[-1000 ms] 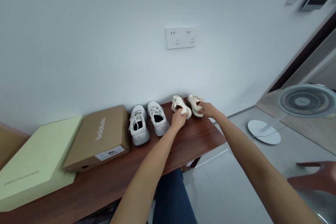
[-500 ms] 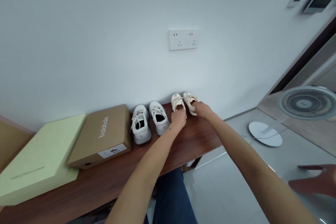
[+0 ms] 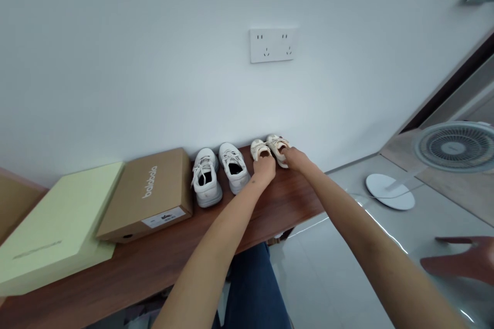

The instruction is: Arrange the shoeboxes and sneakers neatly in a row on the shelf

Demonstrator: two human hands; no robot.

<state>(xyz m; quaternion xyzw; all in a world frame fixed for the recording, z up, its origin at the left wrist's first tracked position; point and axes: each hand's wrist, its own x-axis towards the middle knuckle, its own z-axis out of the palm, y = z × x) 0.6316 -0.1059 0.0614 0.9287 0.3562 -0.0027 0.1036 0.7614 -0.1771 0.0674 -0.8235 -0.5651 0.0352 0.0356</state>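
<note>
Two small cream sneakers stand side by side at the right end of a brown wooden bench (image 3: 293, 200), toes toward the wall. My left hand (image 3: 264, 167) is closed on the heel of the left cream sneaker (image 3: 258, 148) and hides its back. The heel of the right cream sneaker (image 3: 276, 143) is gripped by my right hand (image 3: 295, 158), with fingers at its opening. Left of them sits a larger pair of white sneakers: one white sneaker (image 3: 236, 177) close to my left forearm, the other white sneaker (image 3: 208, 193) beside the cardboard box.
A brown shoebox (image 3: 142, 185) and a pale green box (image 3: 65, 216) lie on the bench to the left. A wall socket (image 3: 272, 45) is above. On the floor at right are a white fan (image 3: 389, 191) and a reddish stool (image 3: 459, 257).
Both cream sneakers have shifted left and closer together, turned straighter with toes to the wall. My hands moved with them. Between the last two frames they hardly move.
</note>
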